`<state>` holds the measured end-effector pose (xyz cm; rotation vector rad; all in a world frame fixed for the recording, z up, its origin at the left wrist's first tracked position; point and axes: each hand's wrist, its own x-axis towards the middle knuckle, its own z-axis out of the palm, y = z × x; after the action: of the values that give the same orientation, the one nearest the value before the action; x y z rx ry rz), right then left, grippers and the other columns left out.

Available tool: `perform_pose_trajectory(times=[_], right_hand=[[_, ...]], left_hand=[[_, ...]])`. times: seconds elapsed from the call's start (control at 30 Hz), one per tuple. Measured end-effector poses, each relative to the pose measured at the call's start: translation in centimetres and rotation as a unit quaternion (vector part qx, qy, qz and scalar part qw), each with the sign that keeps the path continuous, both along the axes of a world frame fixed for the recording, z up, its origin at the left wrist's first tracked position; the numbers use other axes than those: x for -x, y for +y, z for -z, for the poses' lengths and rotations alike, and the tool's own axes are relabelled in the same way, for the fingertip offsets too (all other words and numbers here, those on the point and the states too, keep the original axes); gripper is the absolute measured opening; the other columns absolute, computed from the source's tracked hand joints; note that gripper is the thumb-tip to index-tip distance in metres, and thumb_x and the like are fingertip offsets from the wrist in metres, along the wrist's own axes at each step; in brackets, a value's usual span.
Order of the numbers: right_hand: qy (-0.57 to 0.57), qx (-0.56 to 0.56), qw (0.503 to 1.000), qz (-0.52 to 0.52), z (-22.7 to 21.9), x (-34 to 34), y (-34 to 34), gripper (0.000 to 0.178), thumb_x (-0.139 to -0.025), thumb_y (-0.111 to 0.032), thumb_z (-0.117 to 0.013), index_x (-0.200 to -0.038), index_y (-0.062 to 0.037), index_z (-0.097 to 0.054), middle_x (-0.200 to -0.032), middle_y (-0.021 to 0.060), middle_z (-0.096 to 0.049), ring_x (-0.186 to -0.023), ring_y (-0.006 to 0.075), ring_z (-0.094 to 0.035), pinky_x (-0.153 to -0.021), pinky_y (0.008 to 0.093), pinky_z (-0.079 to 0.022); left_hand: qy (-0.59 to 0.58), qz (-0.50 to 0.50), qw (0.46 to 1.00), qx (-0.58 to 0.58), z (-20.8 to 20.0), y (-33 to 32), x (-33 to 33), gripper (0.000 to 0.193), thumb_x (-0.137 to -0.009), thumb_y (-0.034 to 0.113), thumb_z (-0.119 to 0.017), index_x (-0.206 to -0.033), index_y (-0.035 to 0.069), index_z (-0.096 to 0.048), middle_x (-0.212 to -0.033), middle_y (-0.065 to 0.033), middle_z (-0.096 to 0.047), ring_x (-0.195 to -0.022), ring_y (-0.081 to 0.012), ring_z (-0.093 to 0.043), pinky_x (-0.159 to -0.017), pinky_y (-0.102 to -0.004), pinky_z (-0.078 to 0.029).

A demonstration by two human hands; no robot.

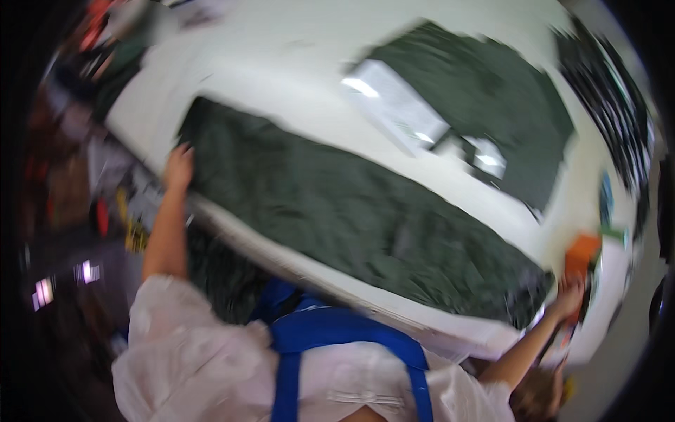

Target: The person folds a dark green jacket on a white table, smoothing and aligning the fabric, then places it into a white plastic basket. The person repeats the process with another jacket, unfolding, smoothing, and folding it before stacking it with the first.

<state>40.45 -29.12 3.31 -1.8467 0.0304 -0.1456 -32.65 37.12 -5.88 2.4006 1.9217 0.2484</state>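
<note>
A long dark green folded cloth piece [337, 204], creased and looking like a garment, lies slantwise across the white table. At its left end, my left hand [179, 167] has its fingers closed on the cloth edge. Past the other end, my right hand [569, 295] is beside an orange box-like thing [582, 254] at the table's right side. Motion blur smears its fingers, so I cannot make out whether they grip anything. The cloth's right end is bunched, with a dark, shiny patch.
Farther back on the white table [267, 63] lie dark green cut pieces [478, 91] with a shiny clear-and-white sheet [394, 105] on them. Dark stacked material [612, 105] lines the far right. Dark cloth [221, 274] hangs below the near edge. A person's sleeve [130, 60] shows at upper left.
</note>
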Motion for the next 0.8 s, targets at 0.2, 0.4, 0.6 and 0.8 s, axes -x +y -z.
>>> perform_pose_trajectory(times=[0.2, 0.4, 0.6, 0.8], right_hand=[[0.129, -0.096, 0.955, -0.251, -2.7, 9.9, 18.1, 0.026, -0.098, -0.022, -0.046, -0.111, -0.0026, -0.057, -0.104, 0.0083, -0.063, -0.094, 0.0209, -0.065, -0.074, 0.0253, -0.052], [0.139, -0.017, 0.851, -0.507, -2.7, 31.2, 42.7, 0.051, -0.089, 0.0, -0.054, -0.137, -0.0021, -0.036, -0.102, 0.0151, -0.063, -0.052, 0.0049, -0.044, -0.045, 0.0147, -0.032], [0.228, 0.037, 0.727, -0.647, -0.9, 48.5, 57.6, 0.035, -0.098, -0.017, -0.05, -0.128, 0.0007, -0.052, -0.093, 0.005, -0.065, -0.066, 0.0038, -0.045, -0.058, 0.0167, -0.036], [-0.035, 0.176, 0.653, -0.736, 2.0, 57.1, 63.4, 0.028, -0.087, -0.011, -0.064, -0.115, -0.0039, -0.064, -0.085, 0.0082, -0.061, -0.073, 0.0151, -0.058, -0.068, 0.027, -0.047]], left_hand=[[-0.081, -0.074, 0.994, -0.017, -1.0, -0.5, -1.1, 0.033, -0.08, 0.029, -0.071, -0.105, 0.008, -0.067, -0.102, -0.0113, -0.065, -0.092, -0.0292, -0.063, -0.08, -0.039, -0.05], [-0.193, -0.061, 0.979, 0.028, -0.8, 0.0, 0.4, 0.034, -0.075, 0.021, -0.074, -0.104, 0.005, -0.066, -0.098, -0.0136, -0.065, -0.09, -0.0284, -0.064, -0.077, -0.038, -0.051], [-0.262, -0.08, 0.961, -0.023, -0.2, -0.6, 1.0, 0.015, -0.079, 0.013, -0.067, -0.091, 0.005, -0.069, -0.086, -0.0112, -0.066, -0.075, -0.0257, -0.065, -0.07, -0.0346, -0.052], [-0.397, -0.09, 0.913, -0.03, 0.2, -0.9, 1.9, 0.01, -0.077, 0.004, -0.069, -0.087, 0.003, -0.068, -0.081, -0.0082, -0.064, -0.069, -0.0195, -0.065, -0.061, -0.0271, -0.052]])
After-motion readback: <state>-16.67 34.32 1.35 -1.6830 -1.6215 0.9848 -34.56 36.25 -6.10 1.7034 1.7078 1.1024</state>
